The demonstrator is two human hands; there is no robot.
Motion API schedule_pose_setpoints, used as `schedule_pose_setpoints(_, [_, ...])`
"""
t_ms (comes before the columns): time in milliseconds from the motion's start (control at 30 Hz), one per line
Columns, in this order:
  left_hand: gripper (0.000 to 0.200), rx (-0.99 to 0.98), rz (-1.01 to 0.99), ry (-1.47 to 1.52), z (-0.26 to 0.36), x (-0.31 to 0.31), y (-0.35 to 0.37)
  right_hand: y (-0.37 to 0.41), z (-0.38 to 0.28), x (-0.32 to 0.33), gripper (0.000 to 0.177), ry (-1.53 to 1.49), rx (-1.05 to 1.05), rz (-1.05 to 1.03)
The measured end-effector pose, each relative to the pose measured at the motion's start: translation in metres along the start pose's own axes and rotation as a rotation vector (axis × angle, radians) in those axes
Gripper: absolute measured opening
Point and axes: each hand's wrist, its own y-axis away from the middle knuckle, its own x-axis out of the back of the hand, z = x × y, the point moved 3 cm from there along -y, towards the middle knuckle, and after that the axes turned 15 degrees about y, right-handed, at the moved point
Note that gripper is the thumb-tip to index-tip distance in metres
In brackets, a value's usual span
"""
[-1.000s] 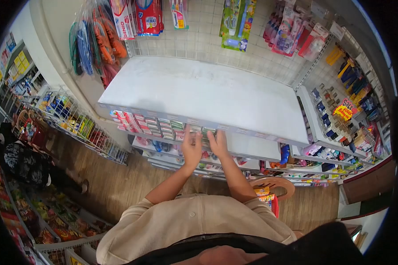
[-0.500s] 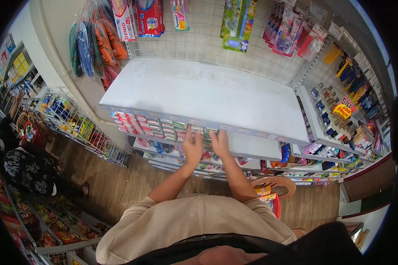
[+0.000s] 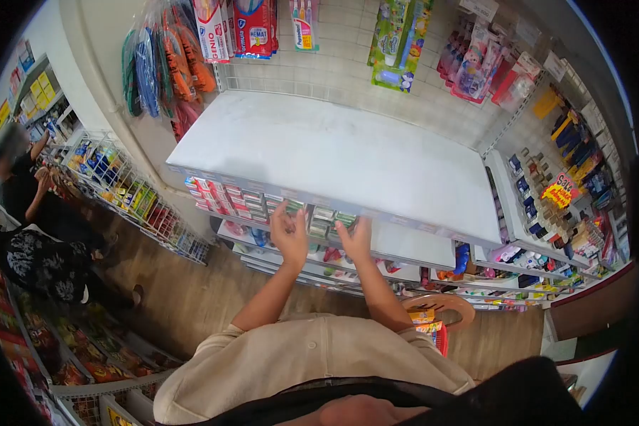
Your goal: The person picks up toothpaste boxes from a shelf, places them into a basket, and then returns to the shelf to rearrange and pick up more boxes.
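Note:
Small stacked boxes with green and white ends [image 3: 322, 222], which look like toothpaste cartons, stand on the shelf just under the white top shelf [image 3: 319, 153]. My left hand [image 3: 289, 236] is at the left part of these stacks, fingers apart and slightly bent, with nothing visible in it. Against the right end of the row rests my right hand [image 3: 356, 238], its thumb in front of the boxes and its fingers spread along their side. Red and white boxes [image 3: 216, 197] fill the left end of the same shelf. The upper fingertips are partly hidden beneath the shelf edge.
Packaged toothbrushes [image 3: 303, 25] and bagged sandals [image 3: 165, 64] hang above. A wire rack [image 3: 138, 192] stands left, with two people [image 3: 39, 263] beyond it. Nail polish bottles [image 3: 532, 184] line the right shelf. A brown plastic chair [image 3: 458, 309] is at my right.
My left hand has shifted left, away from my right hand, uncovering more of the green and white boxes. My right hand stays by the row's right end. The view has shifted slightly.

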Motion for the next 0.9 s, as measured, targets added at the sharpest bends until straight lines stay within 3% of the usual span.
schedule_pose_setpoints(167, [0.035, -0.204, -0.069, -0.157, 0.010, -0.002, -0.005, -0.003, -0.003, 0.005, 0.056, -0.044, 0.018, 0.004])
schedule_pose_setpoints(267, [0.033, -0.219, -0.082, -0.183, 0.006, -0.002, -0.006, -0.006, -0.006, 0.010, 0.052, -0.014, 0.059, -0.007])
schedule_pose_setpoints(333, [0.033, -0.226, -0.080, -0.197, 0.005, -0.002, -0.007, -0.004, 0.002, 0.004, 0.042, -0.048, -0.071, -0.157])
schedule_pose_setpoints(567, [0.032, -0.215, -0.072, -0.208, 0.007, -0.004, -0.006, -0.008, 0.010, 0.002, 0.035, -0.108, -0.080, -0.195])
schedule_pose_setpoints(733, [0.032, -0.291, -0.098, -0.277, 0.014, -0.004, -0.007, -0.010, 0.001, 0.008, 0.040, -0.083, 0.091, -0.020])
schedule_pose_setpoints(900, [0.034, -0.323, -0.142, -0.352, 0.016, -0.002, -0.013, -0.012, 0.000, 0.005, 0.044, -0.049, 0.107, 0.002])
